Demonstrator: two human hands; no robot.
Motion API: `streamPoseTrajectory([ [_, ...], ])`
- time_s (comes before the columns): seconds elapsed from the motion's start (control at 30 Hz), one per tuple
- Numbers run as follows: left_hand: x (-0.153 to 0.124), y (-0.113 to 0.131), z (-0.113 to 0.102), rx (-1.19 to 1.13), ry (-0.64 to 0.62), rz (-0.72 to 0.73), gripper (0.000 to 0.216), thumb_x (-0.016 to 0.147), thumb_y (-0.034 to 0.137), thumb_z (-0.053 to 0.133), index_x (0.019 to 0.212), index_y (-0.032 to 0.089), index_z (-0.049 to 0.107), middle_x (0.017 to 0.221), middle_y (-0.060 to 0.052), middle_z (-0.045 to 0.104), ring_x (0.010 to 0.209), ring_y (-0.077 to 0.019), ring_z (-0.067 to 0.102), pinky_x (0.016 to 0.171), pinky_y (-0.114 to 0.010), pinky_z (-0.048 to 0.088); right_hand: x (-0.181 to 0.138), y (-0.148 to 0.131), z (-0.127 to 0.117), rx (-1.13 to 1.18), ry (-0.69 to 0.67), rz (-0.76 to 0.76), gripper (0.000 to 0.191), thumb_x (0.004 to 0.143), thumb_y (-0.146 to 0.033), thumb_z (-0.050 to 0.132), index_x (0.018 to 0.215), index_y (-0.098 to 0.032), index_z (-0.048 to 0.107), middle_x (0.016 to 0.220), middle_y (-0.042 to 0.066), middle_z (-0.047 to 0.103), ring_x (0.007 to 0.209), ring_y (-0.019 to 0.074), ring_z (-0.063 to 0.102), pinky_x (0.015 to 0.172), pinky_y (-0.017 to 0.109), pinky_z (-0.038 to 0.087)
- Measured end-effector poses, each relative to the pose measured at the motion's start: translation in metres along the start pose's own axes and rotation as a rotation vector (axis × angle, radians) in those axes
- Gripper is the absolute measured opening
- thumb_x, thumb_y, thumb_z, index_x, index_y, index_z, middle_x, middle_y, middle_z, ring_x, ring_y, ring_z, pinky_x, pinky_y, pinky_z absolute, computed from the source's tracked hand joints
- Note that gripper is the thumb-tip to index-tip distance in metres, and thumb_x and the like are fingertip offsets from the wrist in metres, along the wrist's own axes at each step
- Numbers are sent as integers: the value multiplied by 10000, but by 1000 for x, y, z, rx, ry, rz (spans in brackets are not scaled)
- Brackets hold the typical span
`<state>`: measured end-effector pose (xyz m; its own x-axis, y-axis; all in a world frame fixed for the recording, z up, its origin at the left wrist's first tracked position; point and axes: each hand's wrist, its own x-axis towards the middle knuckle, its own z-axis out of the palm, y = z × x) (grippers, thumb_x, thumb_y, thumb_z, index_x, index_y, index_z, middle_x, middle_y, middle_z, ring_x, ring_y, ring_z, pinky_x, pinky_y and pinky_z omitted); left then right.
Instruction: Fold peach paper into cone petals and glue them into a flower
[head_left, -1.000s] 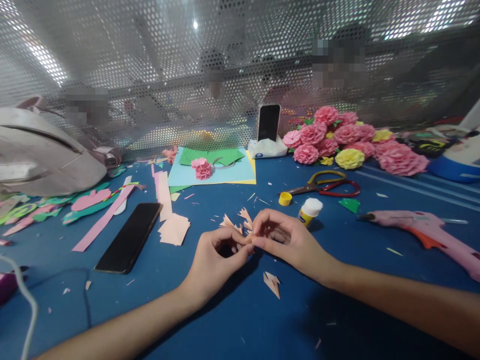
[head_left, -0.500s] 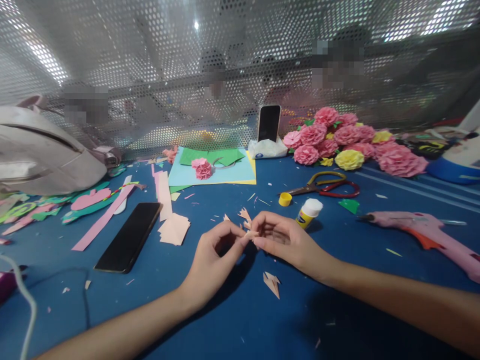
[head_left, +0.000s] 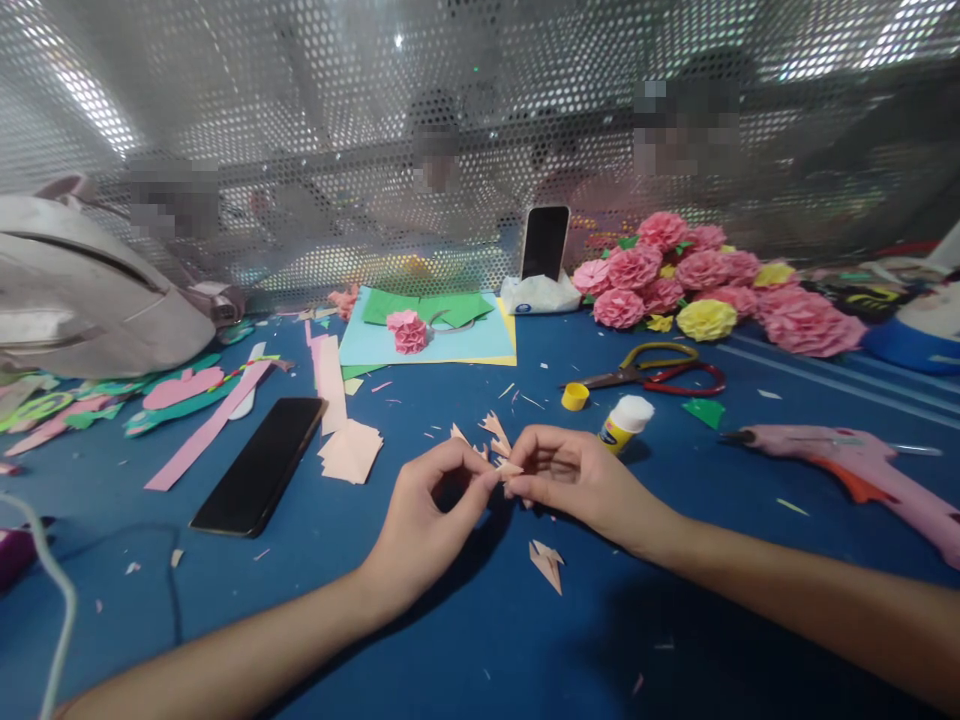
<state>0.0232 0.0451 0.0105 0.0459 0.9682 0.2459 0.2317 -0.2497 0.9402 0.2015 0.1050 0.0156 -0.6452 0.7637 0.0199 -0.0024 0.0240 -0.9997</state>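
Observation:
My left hand point(head_left: 442, 515) and my right hand point(head_left: 574, 480) meet over the middle of the blue table, thumbs and fingertips pinched on a small peach paper piece point(head_left: 510, 468). Its exact shape is partly covered by the fingers. Just beyond it lie several cut peach paper pieces point(head_left: 493, 432) with pointed ends. Another folded peach scrap point(head_left: 546, 565) rests in front of my right hand. An uncapped glue stick point(head_left: 624, 424) stands behind my right hand, with its yellow cap point(head_left: 575, 397) nearby.
Scissors point(head_left: 645, 372) and a pink glue gun point(head_left: 832, 450) lie to the right. At left are a black phone point(head_left: 259, 468), peach paper squares point(head_left: 351, 452) and a pale bag point(head_left: 97, 290). Pink and yellow paper flowers point(head_left: 667, 270) and a propped phone point(head_left: 545, 243) line the back.
Both hands stay in nearly the same place, still pinching the paper piece, whose angle between the fingertips differs slightly. The whole view has shifted a little.

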Motion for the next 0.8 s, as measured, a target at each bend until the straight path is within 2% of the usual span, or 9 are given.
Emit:
streamPoseTrajectory([
  [0.47,-2,3,-1,36,-16,9,222,900,259,584,726,144,656,728,-40,635,706,-156,572,698,-270,444,-2,-2,0,-9,-5,-4,218,811,-309,733,778,-155,583,711,1,649,603,82,575,546,202,439],
  [0.8,-1,1,2,11,-23,-20,234,894,291,606,723,139,661,728,-44,652,697,-151,574,683,-261,441,-4,-4,1,-36,-45,-41,235,860,-347,681,810,-157,551,703,-11,607,630,86,548,577,202,424],
])
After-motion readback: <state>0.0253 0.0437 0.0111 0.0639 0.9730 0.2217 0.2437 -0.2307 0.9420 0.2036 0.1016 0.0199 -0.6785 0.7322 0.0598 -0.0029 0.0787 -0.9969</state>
